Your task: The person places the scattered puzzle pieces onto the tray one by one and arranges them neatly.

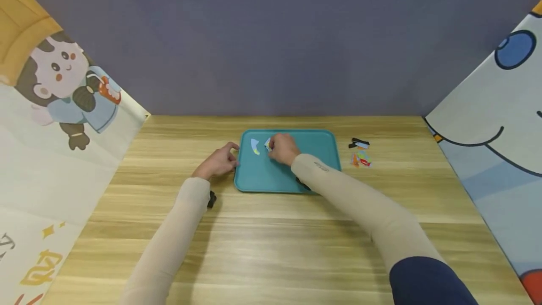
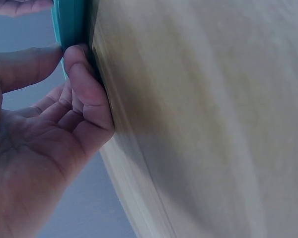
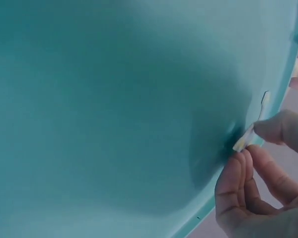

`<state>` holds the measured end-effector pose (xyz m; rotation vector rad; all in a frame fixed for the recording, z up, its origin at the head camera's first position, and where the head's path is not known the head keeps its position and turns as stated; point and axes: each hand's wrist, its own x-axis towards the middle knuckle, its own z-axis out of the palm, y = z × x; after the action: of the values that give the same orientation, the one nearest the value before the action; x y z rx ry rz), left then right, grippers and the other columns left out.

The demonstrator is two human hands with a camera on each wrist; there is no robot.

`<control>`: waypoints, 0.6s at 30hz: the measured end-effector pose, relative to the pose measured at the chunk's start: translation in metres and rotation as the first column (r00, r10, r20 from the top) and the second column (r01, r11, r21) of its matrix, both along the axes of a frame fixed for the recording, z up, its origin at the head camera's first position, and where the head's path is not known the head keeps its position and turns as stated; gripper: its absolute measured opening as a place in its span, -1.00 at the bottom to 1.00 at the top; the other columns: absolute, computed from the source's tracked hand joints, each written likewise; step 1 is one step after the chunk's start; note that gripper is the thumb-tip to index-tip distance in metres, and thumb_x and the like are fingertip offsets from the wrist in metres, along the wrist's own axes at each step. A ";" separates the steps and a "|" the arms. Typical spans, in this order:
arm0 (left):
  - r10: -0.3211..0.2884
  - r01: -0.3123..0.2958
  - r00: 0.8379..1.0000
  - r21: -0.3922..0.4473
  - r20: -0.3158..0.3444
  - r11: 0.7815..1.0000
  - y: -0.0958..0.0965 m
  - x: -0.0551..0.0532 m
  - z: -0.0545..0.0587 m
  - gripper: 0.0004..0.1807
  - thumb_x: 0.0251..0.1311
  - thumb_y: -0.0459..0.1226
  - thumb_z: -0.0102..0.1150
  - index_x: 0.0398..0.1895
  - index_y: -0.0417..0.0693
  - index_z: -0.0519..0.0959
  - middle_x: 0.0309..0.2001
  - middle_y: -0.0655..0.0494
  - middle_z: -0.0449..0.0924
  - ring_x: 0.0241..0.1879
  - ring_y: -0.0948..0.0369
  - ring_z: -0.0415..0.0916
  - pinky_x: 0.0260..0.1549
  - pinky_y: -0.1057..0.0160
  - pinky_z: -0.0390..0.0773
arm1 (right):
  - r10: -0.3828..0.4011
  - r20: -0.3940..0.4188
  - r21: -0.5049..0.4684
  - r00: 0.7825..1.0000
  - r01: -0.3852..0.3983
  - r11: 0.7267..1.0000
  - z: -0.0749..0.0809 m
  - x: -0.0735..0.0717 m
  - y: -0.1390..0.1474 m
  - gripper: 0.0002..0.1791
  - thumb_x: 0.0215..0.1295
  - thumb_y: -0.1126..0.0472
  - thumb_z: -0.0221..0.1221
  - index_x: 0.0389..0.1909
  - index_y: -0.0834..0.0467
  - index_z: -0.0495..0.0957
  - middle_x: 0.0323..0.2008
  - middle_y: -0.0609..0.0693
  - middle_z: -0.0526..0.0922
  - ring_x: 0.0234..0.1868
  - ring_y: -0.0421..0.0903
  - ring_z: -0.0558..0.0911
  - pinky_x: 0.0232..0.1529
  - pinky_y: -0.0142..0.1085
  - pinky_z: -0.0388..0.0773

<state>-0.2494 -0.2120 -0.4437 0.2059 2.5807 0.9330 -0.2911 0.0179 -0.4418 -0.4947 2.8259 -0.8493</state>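
A teal rectangular tray (image 1: pixel 267 175) lies on the wooden table. My left hand (image 1: pixel 219 160) is at its left side; in the left wrist view the thumb and curled fingers hold the tray's rim (image 2: pixel 72 22). Over the upper left part of the tray, my right hand (image 1: pixel 282 148) pinches a small, flat printed piece (image 3: pixel 244 140) between thumb and fingertips. To the left of that piece lies a curved light-blue piece (image 1: pixel 254 146) with a yellowish end. The right hand partly hides the pinched piece, so its full shape cannot be made out.
Right of the tray lie a few dark strips (image 1: pixel 360 143), with small multicoloured pieces (image 1: pixel 363 158) just nearer to me. A dark grey panel (image 1: pixel 288 41) rises behind the table (image 1: pixel 271 248). Cartoon-printed panels stand at both sides.
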 end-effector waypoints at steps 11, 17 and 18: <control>0.005 -0.006 1.000 0.011 0.018 1.000 0.003 -0.004 -0.001 -0.47 0.31 -0.33 0.08 0.31 -0.11 0.18 -0.18 -0.11 0.57 -0.27 0.11 0.54 -0.24 0.15 0.47 | -0.064 -0.031 0.017 0.997 0.064 0.998 -0.002 -0.007 -0.001 -0.76 0.06 0.24 0.33 -0.23 0.23 0.67 -0.22 0.08 0.66 -0.22 0.02 0.59 -0.19 -0.17 0.52; 0.018 -0.018 1.000 0.011 0.016 1.000 0.001 -0.003 -0.002 -0.48 0.30 -0.33 0.09 0.29 -0.10 0.19 -0.20 -0.09 0.57 -0.28 0.11 0.54 -0.24 0.15 0.47 | -0.052 -0.033 0.012 0.998 0.053 0.999 -0.006 -0.008 -0.004 -0.78 0.10 0.25 0.30 -0.21 0.22 0.67 -0.21 0.07 0.66 -0.21 0.01 0.60 -0.19 -0.17 0.52; 0.018 -0.018 1.000 0.009 0.014 1.000 0.000 -0.002 -0.002 -0.48 0.31 -0.33 0.09 0.29 -0.10 0.19 -0.20 -0.09 0.57 -0.28 0.12 0.54 -0.24 0.15 0.47 | -0.048 -0.033 0.016 0.998 0.048 0.999 -0.007 -0.008 -0.004 -0.78 0.11 0.25 0.29 -0.20 0.22 0.67 -0.20 0.07 0.66 -0.20 0.00 0.60 -0.19 -0.18 0.52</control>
<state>-0.2518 -0.2123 -0.4459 0.1782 2.5704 0.9489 -0.2991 0.0135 -0.4489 -0.4445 2.8833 -0.8336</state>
